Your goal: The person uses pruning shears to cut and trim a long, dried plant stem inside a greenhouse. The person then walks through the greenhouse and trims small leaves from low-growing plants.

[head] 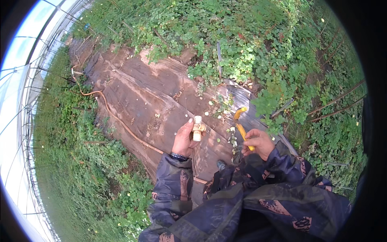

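Observation:
My left hand (183,137) grips a cream-coloured plastic pipe fitting (197,128), probably a valve, held upright with the thumb beside its upper end. To its right, my right hand (259,143) is closed on a yellow-handled tool (242,133). One yellow handle lies between the thumb and fingers, and a bent yellow part (240,112) sticks out beyond it. The kind of tool cannot be told, as its middle and dark parts blend with the ground. The tool and the fitting are apart.
An orange-brown hose (121,121) runs along dirty ground sheeting (145,99). Dense leafy plants (235,27) flank the path, with stakes (219,60) among them. A shoe (221,165) shows below my hands. The frame and film of a greenhouse (24,90) stand at the far left.

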The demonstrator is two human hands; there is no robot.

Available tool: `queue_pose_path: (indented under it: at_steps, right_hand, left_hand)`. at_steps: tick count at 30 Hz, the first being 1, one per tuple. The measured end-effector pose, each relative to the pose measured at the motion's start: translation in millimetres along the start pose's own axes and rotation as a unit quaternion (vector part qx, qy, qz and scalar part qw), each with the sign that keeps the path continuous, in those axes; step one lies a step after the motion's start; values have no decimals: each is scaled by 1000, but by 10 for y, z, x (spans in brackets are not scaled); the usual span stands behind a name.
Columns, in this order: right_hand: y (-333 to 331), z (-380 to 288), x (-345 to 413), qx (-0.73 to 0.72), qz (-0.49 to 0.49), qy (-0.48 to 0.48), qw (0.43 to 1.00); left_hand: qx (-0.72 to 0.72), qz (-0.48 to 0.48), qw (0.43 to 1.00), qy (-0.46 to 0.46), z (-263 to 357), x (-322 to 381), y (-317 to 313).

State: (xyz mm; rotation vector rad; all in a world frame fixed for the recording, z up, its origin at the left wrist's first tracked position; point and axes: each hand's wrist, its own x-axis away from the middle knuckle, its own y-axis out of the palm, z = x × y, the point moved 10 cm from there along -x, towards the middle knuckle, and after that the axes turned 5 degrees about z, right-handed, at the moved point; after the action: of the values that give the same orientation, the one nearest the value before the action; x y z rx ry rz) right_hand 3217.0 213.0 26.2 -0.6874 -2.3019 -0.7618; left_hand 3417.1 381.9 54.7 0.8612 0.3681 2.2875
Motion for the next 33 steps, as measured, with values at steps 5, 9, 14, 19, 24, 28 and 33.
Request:
queue_pose_path:
  at_steps: [5, 9, 14, 19, 24, 28, 33]
  right_hand:
    - [-327, -279, -463, -9, 63, -53, 997]
    - [-291, -1161, -960, -43, 35, -175, 983]
    - [-94, -1917, -1553, -86, -40, -216, 972]
    - [-238, -2428, -1982, -75, 35, -219, 972]
    - [-454, -2834, -2300, -77, 84, -272, 956]
    - [-427, -3040, -2454, -78, 120, -227, 963]
    - [112, -3133, -2594, -258, 55, -180, 948]
  left_hand:
    - [-27, -57, 997, -37, 303, -891, 387]
    - [-19, -80, 996, -41, 666, -1635, 509]
    - [68, -161, 981, -82, 1164, -2356, 788]
    - [132, -200, 966, -98, 1593, -2938, 980]
    - [108, -220, 963, -112, 1954, -3502, 1222]
    - [18, -221, 970, -97, 2149, -4083, 1234]
    - [-105, -166, 976, -92, 2331, -4939, 1006]
